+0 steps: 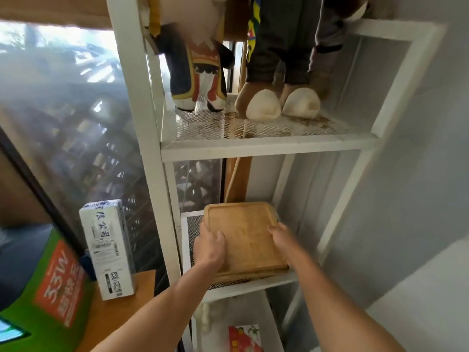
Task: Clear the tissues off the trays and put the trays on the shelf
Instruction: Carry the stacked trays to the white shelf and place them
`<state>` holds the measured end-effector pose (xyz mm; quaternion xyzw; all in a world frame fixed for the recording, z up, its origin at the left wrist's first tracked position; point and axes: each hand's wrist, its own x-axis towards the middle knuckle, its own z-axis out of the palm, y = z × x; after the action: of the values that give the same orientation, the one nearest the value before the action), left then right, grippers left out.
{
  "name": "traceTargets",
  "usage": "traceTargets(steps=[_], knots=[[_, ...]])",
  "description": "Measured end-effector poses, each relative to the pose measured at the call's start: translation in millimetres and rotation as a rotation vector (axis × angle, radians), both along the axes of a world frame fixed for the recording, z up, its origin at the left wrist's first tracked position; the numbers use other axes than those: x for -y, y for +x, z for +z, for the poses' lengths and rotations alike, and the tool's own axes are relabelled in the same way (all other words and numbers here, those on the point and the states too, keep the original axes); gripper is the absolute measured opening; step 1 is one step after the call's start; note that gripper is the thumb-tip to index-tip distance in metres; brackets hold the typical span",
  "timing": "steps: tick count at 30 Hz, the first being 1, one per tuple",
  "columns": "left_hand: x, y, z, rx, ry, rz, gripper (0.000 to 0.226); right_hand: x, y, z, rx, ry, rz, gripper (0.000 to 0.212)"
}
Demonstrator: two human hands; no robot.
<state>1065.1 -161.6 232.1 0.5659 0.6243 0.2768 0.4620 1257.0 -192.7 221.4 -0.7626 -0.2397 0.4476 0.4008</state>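
- Trays [243,235]: you have a stack of wooden ones lying flat on the middle mesh level of the white shelf [266,148], toward its front edge; at least two edges show at the front, though the exact count is unclear.
- Your left hand [209,246] lies over the stack's left edge, fingers curled onto the top tray.
- Your right hand [281,236] holds the right edge, fingers bent over the rim.
- Two plush toys stand on the level above: one [200,72] at the left, one [276,97] with two pale feet at the right.
- One white carton [109,247] stands upright on the desk [121,308], near its right edge, just beside the shelf's left post.
- One green box [50,278] sits at the desk's left.
- One red packet [243,337] lies on the bottom level.
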Motion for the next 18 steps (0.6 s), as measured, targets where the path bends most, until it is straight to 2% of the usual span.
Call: traceTargets(steps=[6,14,18], knots=[[6.7,5.4,-1.6,-0.093,0.047,0.054,0.041,0.1,5.7,-1.1,0.094,-0.002,0.014,0.053],[2.7,6.9,-4.8,-0.192,0.053,0.130,0.034,8.4,9.9,-8.3,0.019,-0.017,0.001,0.054],[2.7,1.9,-8.1,-0.143,0.069,0.156,0.030,7.0,7.6,-10.5,0.038,-0.013,0.020,0.055]])
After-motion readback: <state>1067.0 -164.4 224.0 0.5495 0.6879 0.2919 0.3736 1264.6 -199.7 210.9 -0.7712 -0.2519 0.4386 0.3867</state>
